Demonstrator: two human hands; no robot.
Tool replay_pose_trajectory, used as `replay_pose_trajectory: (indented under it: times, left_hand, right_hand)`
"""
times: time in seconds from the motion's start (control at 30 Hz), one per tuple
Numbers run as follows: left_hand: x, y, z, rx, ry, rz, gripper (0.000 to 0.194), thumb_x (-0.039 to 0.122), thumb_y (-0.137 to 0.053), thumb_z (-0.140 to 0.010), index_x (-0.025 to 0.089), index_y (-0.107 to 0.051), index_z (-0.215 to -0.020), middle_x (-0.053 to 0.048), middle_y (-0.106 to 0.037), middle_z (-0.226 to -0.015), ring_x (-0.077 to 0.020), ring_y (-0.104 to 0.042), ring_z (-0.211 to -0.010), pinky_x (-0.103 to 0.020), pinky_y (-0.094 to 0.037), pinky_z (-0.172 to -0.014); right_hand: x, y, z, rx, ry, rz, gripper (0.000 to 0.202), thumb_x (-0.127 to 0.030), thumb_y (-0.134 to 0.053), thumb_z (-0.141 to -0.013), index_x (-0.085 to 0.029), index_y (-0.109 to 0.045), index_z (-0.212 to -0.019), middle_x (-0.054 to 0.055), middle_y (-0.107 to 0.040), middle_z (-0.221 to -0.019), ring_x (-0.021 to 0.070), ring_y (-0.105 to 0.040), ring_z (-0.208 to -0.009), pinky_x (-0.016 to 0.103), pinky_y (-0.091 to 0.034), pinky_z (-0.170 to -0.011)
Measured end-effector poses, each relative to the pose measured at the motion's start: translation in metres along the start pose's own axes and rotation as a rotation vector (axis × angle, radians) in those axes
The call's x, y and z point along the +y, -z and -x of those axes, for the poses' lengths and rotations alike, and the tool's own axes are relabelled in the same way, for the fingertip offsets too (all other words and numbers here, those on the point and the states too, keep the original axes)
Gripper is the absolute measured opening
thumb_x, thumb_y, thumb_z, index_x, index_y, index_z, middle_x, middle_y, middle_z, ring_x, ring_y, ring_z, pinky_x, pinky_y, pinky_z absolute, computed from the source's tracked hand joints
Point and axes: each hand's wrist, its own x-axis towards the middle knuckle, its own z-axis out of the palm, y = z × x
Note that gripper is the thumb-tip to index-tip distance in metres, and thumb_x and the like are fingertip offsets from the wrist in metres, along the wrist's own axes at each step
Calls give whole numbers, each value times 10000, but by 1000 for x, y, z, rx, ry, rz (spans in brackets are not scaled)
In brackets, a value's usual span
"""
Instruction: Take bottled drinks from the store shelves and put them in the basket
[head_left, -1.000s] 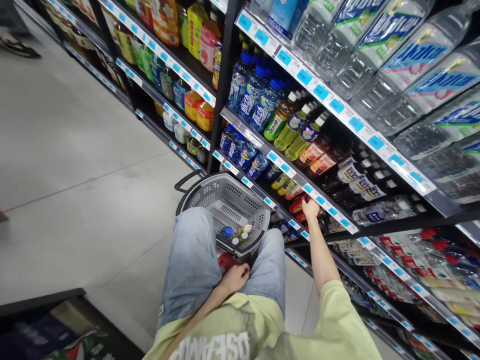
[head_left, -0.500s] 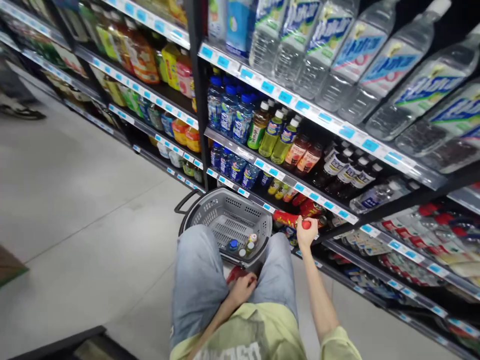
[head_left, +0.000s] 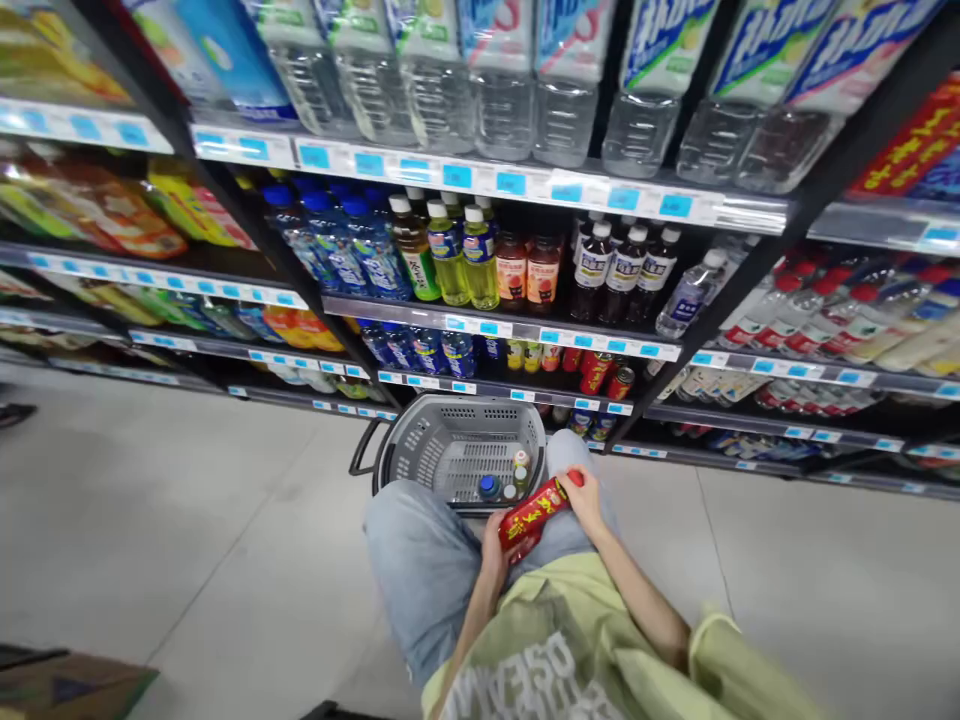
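Red-capped bottle (head_left: 532, 515): left hand (head_left: 493, 550), fingers curled round lower end; right hand (head_left: 589, 503), fingers pinching cap (head_left: 575, 478) end. Two-ended support advisable.

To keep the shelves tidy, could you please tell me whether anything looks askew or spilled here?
The clear bottle at the row's right end seems to lean more than the dark bottles beside it, though the camera's slant may exaggerate that. No spill shows on the floor.

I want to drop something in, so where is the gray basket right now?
In the head view, the gray basket is just below the middle, between the drink shelves and the person's knees, with a red bottle at its lower right.
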Motion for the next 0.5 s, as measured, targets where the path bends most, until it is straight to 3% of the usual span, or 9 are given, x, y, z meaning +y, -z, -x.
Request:
replay_pose_trajectory:
  times: [0.07,0.2,0.33,0.5]
  left_hand:
    - [-2,-3,-3,-20,77,43,657,734,-536,-854,189,-655,-1201,-101,-768,-909,-228,-740,-721,-280,-538,-578]
    - [-10,-5,-10,-241,131,1,855,906,-408,-795,132,-697,-1013,-93,-654,-600,-173,-529,-446,-254,-307,-438]
    - [-16,-3,-9,-303,28,-34,912,917,-557,-711,142,-631,-1185,-62,-708,-667,-150,-513,-420,-263,-345,-455]
    - [-19,-1,0,-318,-152,-83,961,735,-846,-639,217,-463,-1352,-2,-722,-788,-170,-642,-574,-256,-441,-523]
  right_hand:
    - [3,3,-13,32,-7,51,389,-611,-723,-737,-225,-680,-765,46,-724,-803,245,-657,-803,346,-538,-830]
    - [10,14,-45,21,-97,120,433,-648,-684,-735,-223,-739,-801,47,-766,-821,251,-683,-828,331,-534,-791]
    - [17,20,-60,-20,-128,45,421,-629,-706,-718,-208,-707,-712,21,-714,-720,226,-645,-753,312,-508,-741]
    - [22,20,-62,-23,-143,-15,414,-622,-717,-714,-210,-674,-710,19,-686,-715,221,-633,-739,304,-502,-699]
